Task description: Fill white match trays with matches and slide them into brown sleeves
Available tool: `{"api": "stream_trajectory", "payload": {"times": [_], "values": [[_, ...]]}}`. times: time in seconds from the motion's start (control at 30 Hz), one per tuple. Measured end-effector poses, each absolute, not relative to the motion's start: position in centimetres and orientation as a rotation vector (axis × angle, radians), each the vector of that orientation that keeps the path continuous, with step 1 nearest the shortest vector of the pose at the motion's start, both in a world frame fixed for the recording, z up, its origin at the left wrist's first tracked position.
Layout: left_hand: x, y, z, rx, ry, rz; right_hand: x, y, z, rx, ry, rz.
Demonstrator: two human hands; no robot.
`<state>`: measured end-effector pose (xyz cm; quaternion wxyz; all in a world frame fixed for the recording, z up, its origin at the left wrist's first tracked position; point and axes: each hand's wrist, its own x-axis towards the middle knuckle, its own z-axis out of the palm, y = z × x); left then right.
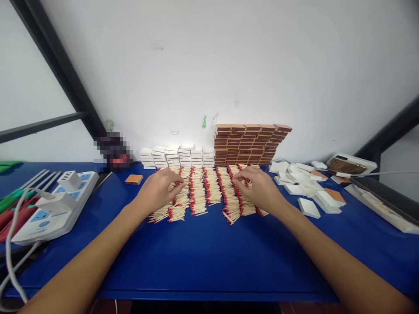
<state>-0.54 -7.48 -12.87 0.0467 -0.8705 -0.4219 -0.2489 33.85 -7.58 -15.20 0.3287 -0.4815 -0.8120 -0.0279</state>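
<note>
A white power strip point(72, 206) is located on the left of the blue tabletop point(209, 261) and carries two white adapters point(55, 203). A white-edged phone point(351, 165) is positioned at the right rear, near a small white rounded item point(319, 165). Black frame members point(57, 56) flank the white wall point(209, 65).

Many matches point(198, 192), pale wooden sticks with red heads, lie flat on the blue desk point(196, 257) in side-by-side columns running front to back. Sticks lie crosswise, heads mostly leftward; the near ends are ragged, with some sticks askew.
</note>
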Motion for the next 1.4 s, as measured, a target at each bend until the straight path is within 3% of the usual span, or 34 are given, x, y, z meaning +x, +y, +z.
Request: {"api": "stream_trajectory", "payload": {"times": [0.4,0.6,0.93,1.13,1.4], "values": [[-0.8,-7.5,-12.9,-2.606,-1.307,-0.721,22.9,1.3,-8.9,-1.165,-2.342,-0.099],[-1.4,-7.1,-12.7,-2.578,-1.325,-0.713,19.1,5.1,-8.9,-1.237,-2.361,-0.173],[-0.8,-7.5,-12.3,-2.495,-1.387,-0.788,22.7,-0.1,-7.4,-1.201,-2.337,-0.204],[1.1,-10.2,-11.8,-2.606,-1.282,-0.869,27.2,-10.7,-9.3,-0.976,-2.524,0.397],[4.1,-12.8,-13.0,-3.041,-1.086,-0.451,28.9,-14.9,-12.1,-1.009,-2.563,0.734]]}}
